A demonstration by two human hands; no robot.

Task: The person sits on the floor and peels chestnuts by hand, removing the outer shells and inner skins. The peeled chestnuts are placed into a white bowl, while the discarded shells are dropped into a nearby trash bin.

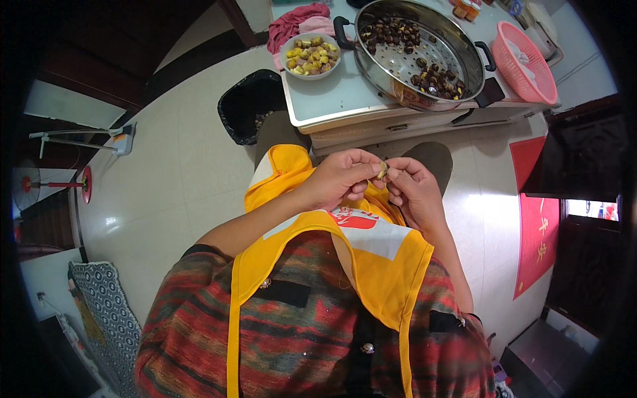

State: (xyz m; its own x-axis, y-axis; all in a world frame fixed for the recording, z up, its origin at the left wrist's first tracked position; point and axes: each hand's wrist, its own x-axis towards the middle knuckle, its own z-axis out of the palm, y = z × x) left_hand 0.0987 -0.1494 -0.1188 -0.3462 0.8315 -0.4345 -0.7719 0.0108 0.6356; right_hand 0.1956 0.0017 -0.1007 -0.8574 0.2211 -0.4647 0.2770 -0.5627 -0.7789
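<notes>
Above my lap, a small, partly peeled chestnut [382, 170] is pinched between the fingertips of both hands. My left hand [348, 174] grips it from the left, thumb and forefinger on it. From the other side my right hand [412, 181] holds it the same way, the other fingers curled under. Peeled yellow chestnuts [312, 54] fill a white bowl [298, 75] at the table's left corner. Dark, unpeeled chestnuts [390, 34] lie in two heaps in a perforated steel steamer pot [438, 42] with black handles.
The white-edged table [343, 102] stands before my knees. Left of it is a black-lined waste bin [238, 107] with shells inside. A pink plastic basket [517, 64], a dark phone-like slab [490, 93] and pink cloths [298, 22] rest on the table. A yellow apron [293, 224] covers my lap.
</notes>
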